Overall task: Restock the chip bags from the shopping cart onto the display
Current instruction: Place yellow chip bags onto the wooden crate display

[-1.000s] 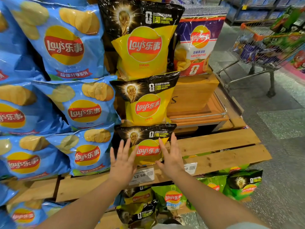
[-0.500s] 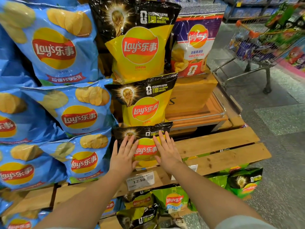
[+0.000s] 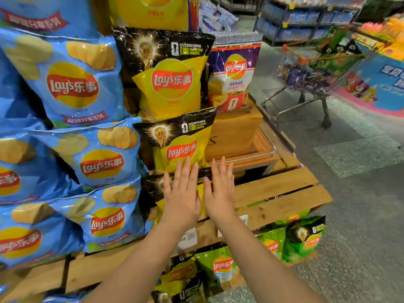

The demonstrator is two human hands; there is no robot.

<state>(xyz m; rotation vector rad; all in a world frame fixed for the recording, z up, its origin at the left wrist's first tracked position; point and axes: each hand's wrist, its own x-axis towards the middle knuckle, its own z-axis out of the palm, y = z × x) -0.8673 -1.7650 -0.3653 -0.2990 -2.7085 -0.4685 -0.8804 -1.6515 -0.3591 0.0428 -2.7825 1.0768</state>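
Note:
Both my hands lie flat, side by side, on the lowest yellow-and-black chip bag (image 3: 153,189) of the wooden display (image 3: 273,186). My left hand (image 3: 182,193) covers the bag's logo with straight fingers. My right hand (image 3: 219,191) presses its right part, fingers straight too. Two more yellow-and-black bags (image 3: 175,145) (image 3: 168,79) stand stacked above it. The shopping cart (image 3: 310,75), with an orange handle and bags inside, stands in the aisle at the right.
Blue chip bags (image 3: 96,158) fill the display's left side. A purple-and-white bag (image 3: 234,77) stands on a wooden crate (image 3: 236,132). Green bags (image 3: 301,239) sit under the wooden slats. Grey floor lies to the right, with store shelves behind the cart.
My hands slid inward from the bag's sides and up onto its front, now close together. The view tilted and moved nearer to the display.

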